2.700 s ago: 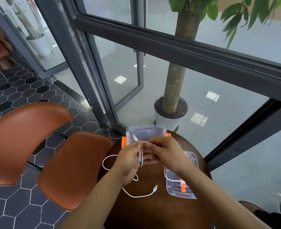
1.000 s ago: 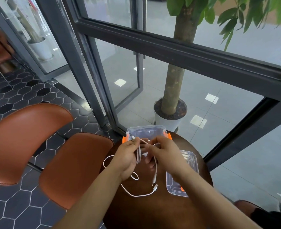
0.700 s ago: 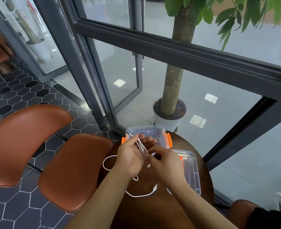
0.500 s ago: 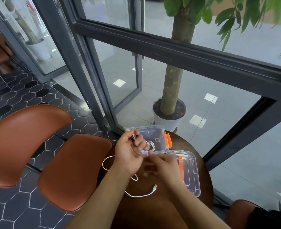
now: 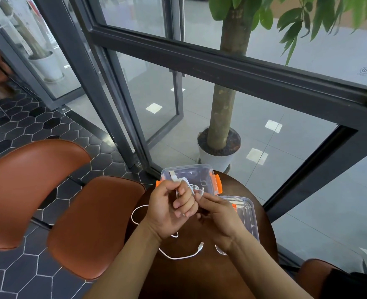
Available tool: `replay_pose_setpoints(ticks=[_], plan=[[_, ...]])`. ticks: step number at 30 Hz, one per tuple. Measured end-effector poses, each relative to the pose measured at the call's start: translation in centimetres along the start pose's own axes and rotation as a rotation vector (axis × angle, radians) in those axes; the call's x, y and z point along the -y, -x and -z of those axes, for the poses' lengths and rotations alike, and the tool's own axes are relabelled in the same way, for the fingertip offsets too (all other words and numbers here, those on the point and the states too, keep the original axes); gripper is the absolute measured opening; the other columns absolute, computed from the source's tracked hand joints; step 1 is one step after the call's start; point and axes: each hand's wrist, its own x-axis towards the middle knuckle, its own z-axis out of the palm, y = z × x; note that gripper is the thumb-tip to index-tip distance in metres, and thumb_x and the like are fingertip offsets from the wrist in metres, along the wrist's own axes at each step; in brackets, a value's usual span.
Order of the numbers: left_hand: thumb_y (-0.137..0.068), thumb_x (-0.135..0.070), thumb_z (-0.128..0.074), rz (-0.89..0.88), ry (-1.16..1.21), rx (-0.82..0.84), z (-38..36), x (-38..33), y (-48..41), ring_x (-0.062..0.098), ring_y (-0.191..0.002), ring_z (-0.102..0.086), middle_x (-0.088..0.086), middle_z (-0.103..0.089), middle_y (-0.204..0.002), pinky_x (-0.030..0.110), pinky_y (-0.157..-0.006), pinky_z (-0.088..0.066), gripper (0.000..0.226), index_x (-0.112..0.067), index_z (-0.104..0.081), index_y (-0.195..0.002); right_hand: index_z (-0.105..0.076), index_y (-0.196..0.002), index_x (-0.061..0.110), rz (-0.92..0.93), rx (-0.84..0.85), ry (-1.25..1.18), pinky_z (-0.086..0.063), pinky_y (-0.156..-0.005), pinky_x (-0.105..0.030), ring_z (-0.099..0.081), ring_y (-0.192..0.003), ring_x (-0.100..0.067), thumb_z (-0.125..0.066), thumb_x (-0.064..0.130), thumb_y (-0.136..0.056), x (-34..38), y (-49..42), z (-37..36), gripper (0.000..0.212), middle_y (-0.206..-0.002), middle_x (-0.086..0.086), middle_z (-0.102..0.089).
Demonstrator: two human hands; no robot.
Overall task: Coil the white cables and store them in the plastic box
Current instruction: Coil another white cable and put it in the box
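Note:
My left hand (image 5: 170, 209) is closed around a bundled white cable (image 5: 190, 186), held just above the near edge of the clear plastic box (image 5: 199, 172) with orange clips. A USB plug sticks up from my fist. My right hand (image 5: 218, 216) pinches the loose end of that same cable beside the left fingers. A second white cable (image 5: 179, 257) lies uncoiled on the round dark wooden table (image 5: 199, 275), partly hidden under my left wrist.
The box's clear lid (image 5: 248, 214) lies on the table to the right, behind my right hand. A brown chair (image 5: 92, 223) stands to the left of the table. A glass wall and a potted tree (image 5: 220, 147) are behind the table.
The long loops stretched between my hands have been gathered into a tight bundle in my left fist. My right hand has come up to the cable's end. The lid has shifted further right.

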Motion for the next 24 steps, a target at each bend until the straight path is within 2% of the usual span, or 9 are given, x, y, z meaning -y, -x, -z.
replay_pose_setpoints(ticks=[4,8,11,14,16,21,24], plan=[[-0.085,-0.019,-0.047,0.044,-0.034,-0.006,-0.4,-0.5,-0.4,0.016,-0.034,-0.039,0.003,-0.040,-0.044,0.030,-0.047,-0.038,0.022,-0.008,-0.047,-0.066,-0.072,-0.104,-0.004,-0.021,0.039,-0.023,-0.041,-0.060,-0.023,-0.055,-0.071,-0.016,-0.069,0.013,-0.084,0.2,-0.6,0.5,0.026,-0.080,-0.013,-0.061],[-0.087,-0.018,-0.039,0.097,-0.180,-0.046,-0.7,-1.0,-1.0,0.023,-0.041,-0.048,0.008,-0.044,-0.049,0.034,-0.055,-0.045,0.026,-0.006,-0.050,-0.066,-0.067,-0.105,-0.008,0.009,0.037,-0.024,-0.041,-0.061,-0.025,-0.055,-0.066,-0.018,-0.068,0.009,-0.086,0.2,-1.1,0.7,0.026,-0.075,-0.015,-0.060],[-0.086,-0.020,-0.046,0.177,-0.323,-0.020,-1.0,-2.1,-1.6,0.032,-0.057,-0.060,0.013,-0.053,-0.061,0.044,-0.068,-0.046,0.022,-0.007,-0.055,-0.070,-0.067,-0.097,-0.007,0.057,0.043,-0.053,-0.041,-0.059,-0.024,-0.052,-0.062,-0.016,-0.059,0.002,-0.092,0.5,-1.2,0.4,0.013,-0.069,-0.011,-0.060],[-0.094,-0.017,-0.041,0.251,-0.530,0.027,-1.4,-3.6,-1.9,0.040,-0.080,-0.066,0.018,-0.060,-0.074,0.050,-0.079,-0.044,0.025,-0.006,-0.054,-0.076,-0.072,-0.094,-0.003,0.086,0.031,-0.109,-0.045,-0.058,-0.023,-0.055,-0.061,-0.014,-0.054,-0.005,-0.094,0.4,-1.2,0.4,0.017,-0.071,-0.011,-0.063],[-0.101,-0.013,-0.037,0.297,-0.678,0.069,-2.2,-4.6,-2.1,0.042,-0.093,-0.066,0.020,-0.062,-0.081,0.049,-0.082,-0.047,0.027,-0.004,-0.054,-0.082,-0.073,-0.095,-0.001,0.117,0.015,-0.104,-0.046,-0.061,-0.025,-0.057,-0.063,-0.014,-0.052,-0.008,-0.093,0.1,-1.3,0.5,0.022,-0.074,-0.010,-0.065],[-0.102,-0.010,-0.041,0.272,-0.815,0.092,-3.9,-5.8,-2.2,0.041,-0.098,-0.066,0.022,-0.061,-0.083,0.048,-0.094,-0.050,0.024,0.004,-0.058,-0.095,-0.075,-0.090,0.003,0.257,-0.050,-0.009,-0.046,-0.067,-0.028,-0.057,-0.069,-0.016,-0.054,-0.007,-0.094,0.5,-1.5,-0.3,0.023,-0.076,-0.009,-0.066],[-0.103,-0.012,-0.044,0.230,-0.934,0.027,-3.9,-6.5,-1.7,0.032,-0.099,-0.066,0.021,-0.062,-0.088,0.044,-0.098,-0.050,0.032,0.013,-0.061,-0.091,-0.076,-0.092,-0.001,0.371,-0.088,0.069,-0.052,-0.071,-0.031,-0.061,-0.072,-0.022,-0.061,0.003,-0.095,1.2,-1.3,-0.7,0.016,-0.079,-0.015,-0.068]])
